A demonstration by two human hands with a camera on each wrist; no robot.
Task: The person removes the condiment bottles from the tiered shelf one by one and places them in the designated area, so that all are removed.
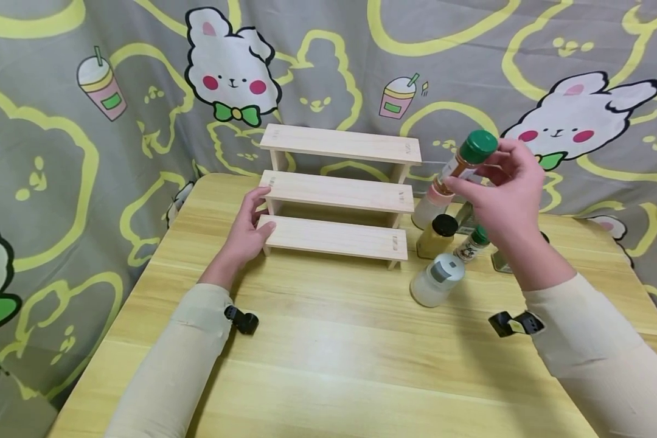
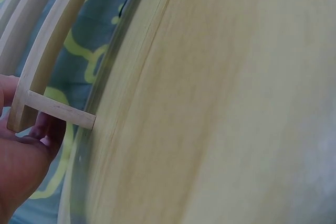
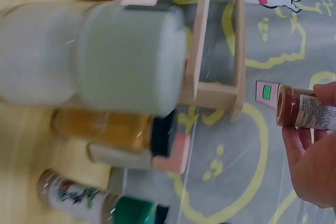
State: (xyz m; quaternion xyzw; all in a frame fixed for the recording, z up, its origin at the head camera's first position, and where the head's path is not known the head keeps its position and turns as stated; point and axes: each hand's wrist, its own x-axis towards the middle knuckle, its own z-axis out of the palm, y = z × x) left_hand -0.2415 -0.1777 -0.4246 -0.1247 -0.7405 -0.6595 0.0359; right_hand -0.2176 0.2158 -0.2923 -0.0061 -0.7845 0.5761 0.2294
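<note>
A three-tier wooden shelf stands toward the back of the table. My left hand grips its left end, thumb on the lowest step and fingers behind; the left wrist view shows the shelf's end between thumb and fingers. Up in the air to the right of the shelf, my right hand holds a spice jar with a green lid and reddish-brown contents. The jar is tilted, above a pink-topped bottle. In the right wrist view the jar's base and white label show, its lid out of frame.
Right of the shelf stand a jar with a pale lid, a black-lidded jar with yellow contents, a small green-lidded jar and a dark-lidded jar. A patterned grey curtain hangs behind the wooden table.
</note>
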